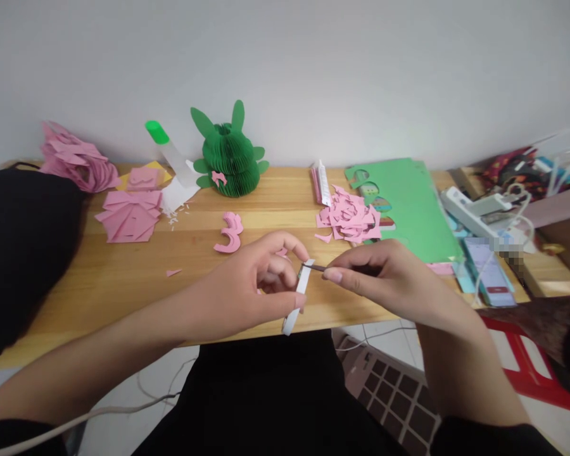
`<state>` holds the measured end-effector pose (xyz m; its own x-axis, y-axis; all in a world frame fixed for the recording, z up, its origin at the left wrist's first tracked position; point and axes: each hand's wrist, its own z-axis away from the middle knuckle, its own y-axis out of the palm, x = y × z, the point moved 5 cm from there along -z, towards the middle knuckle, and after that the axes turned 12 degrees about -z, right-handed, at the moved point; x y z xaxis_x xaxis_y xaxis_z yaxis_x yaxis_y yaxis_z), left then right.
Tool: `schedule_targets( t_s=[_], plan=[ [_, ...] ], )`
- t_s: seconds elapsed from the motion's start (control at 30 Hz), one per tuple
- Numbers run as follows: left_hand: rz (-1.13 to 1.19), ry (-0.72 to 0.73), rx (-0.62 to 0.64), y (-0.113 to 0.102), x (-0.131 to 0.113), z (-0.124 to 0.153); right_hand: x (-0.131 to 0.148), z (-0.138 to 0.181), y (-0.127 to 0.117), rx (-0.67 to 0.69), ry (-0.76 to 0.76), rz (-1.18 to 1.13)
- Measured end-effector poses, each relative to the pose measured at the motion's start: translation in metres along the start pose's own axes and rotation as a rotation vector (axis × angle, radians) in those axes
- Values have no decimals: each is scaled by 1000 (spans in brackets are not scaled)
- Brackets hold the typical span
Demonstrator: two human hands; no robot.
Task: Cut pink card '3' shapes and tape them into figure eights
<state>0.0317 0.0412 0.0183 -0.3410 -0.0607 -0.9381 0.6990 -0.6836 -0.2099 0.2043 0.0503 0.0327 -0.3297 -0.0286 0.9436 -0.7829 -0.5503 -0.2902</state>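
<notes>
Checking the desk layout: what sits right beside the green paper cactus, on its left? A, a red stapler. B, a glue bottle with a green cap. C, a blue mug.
B: the glue bottle with its green cap leans just left of the green paper cactus at the back of the table.

Green paper cactus (228,155), pink scraps (349,216), green folder (411,206) on the table (123,272).

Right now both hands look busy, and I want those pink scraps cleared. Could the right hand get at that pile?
Probably yes: the pink scraps lie just beyond the right hand with bare table between, though it pinches a thin dark tool.
</notes>
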Motion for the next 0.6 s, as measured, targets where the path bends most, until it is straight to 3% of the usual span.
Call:
schedule_targets(
  t_s=[0.2,0.33,0.47,0.6],
  plan=[
    [56,13,33,1,3,-3,1,-1,0,-2,-2,-18],
    [54,38,-19,-1,6,0,-1,-1,1,-7,31,-33],
    [-194,25,-187,-20,26,20,-16,-1,-7,-89,73,-14],
    [-619,-156,-491,-63,71,62,-49,5,-11,-190,118,33]
  ],
)
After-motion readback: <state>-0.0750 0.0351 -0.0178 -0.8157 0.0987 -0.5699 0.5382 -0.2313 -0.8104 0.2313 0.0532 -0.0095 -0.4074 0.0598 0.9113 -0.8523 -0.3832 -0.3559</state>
